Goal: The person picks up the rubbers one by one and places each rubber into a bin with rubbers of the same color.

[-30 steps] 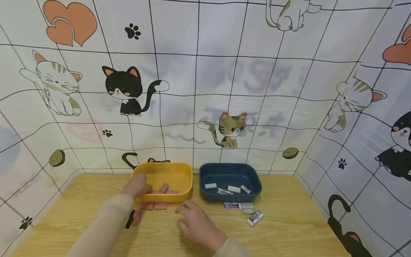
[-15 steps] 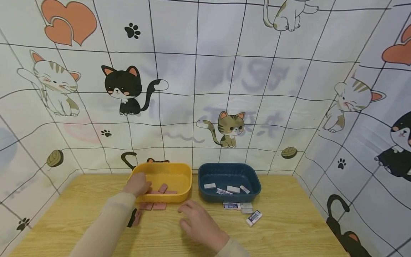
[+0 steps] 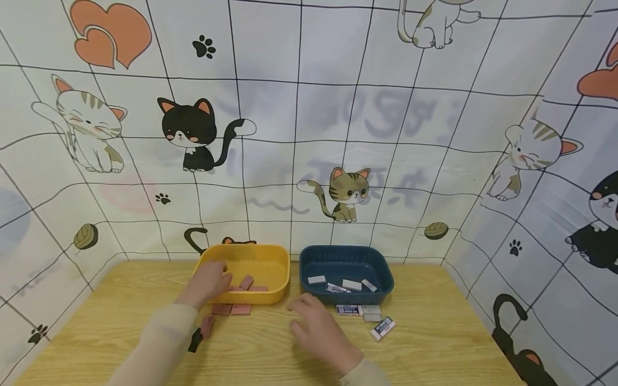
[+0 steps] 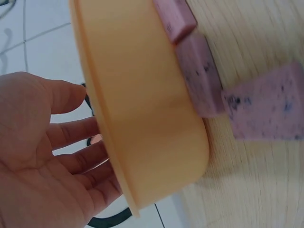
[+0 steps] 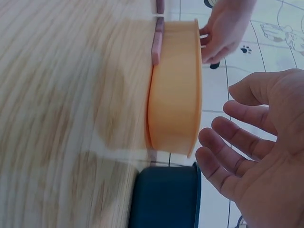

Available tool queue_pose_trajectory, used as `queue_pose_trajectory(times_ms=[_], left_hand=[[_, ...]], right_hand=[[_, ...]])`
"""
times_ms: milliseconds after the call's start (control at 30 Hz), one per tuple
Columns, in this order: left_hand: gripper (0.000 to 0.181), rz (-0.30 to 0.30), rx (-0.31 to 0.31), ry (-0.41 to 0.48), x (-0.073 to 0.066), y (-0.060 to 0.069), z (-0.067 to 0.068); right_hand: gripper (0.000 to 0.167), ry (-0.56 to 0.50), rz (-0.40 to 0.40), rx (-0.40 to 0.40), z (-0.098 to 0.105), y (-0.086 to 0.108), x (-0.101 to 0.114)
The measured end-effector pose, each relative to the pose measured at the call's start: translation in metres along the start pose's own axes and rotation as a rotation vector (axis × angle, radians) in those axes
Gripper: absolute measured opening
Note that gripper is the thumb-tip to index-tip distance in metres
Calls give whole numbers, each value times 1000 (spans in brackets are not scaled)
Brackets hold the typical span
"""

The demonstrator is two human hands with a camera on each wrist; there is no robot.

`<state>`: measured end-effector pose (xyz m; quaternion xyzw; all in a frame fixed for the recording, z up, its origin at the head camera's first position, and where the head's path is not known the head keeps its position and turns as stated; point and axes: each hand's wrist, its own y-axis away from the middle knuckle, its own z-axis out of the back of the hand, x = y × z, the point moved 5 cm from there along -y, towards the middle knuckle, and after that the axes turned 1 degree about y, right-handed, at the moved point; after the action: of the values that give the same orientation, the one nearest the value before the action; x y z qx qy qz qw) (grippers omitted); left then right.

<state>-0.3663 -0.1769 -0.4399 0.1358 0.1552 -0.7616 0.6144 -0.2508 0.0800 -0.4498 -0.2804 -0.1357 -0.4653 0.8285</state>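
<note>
We're holding our left hand (image 3: 207, 281) and right hand (image 3: 323, 332) loosely spread, guessing light, rubbery pink erasers (image 4: 199, 76) need side pinches.

The left tray (image 3: 251, 298) stands just beside the right tray (image 3: 345, 298) on the desk (image 3: 434, 321), before the backdrop (image 3: 265, 161). Inner blocks (image 3: 247, 282) lie in the left tray, 3 outer blocks (image 3: 241, 310) before it. The right tray contains 4 inner erasers (image 3: 352, 284); outer erasers (image 3: 383, 328) lie before it.
</note>
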Motion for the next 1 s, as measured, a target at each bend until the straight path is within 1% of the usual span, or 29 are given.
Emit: queue_pose_trajectory(times_ms=[67,133,200,367,433,500,600,667,733,900,1000], left_hand=[[26,-22,-25,-23,-6,5,0],[28,-43,-46,-25,-12,10,0],[30,-52,-58,-12,-18,16,-1],[36,-53,-63,42,-33,31,-1],[39,-64,-84,50,-40,36,1],[41,-85,-116,35,-46,39,3],[36,-127,-170,6,-54,44,3],[32,-144,-200,-3,-58,47,2],[28,-163,-229,5,-62,51,2],[15,-256,-331,5,-72,62,-1],[13,-290,-376,-3,-78,66,-3]], right_hand=[[23,-8,-12,-8,4,2,-3],[23,-9,-24,-19,7,3,-6],[23,-7,-36,-26,10,5,-9],[26,4,-71,-33,15,10,-17],[26,7,-80,-37,15,11,-21],[25,12,-81,-47,16,13,-24],[24,19,-76,-63,17,14,-27],[23,24,-79,-65,18,15,-30],[24,23,-87,-61,19,16,-31],[23,27,-102,-62,21,19,-38],[22,32,-109,-69,22,22,-44]])
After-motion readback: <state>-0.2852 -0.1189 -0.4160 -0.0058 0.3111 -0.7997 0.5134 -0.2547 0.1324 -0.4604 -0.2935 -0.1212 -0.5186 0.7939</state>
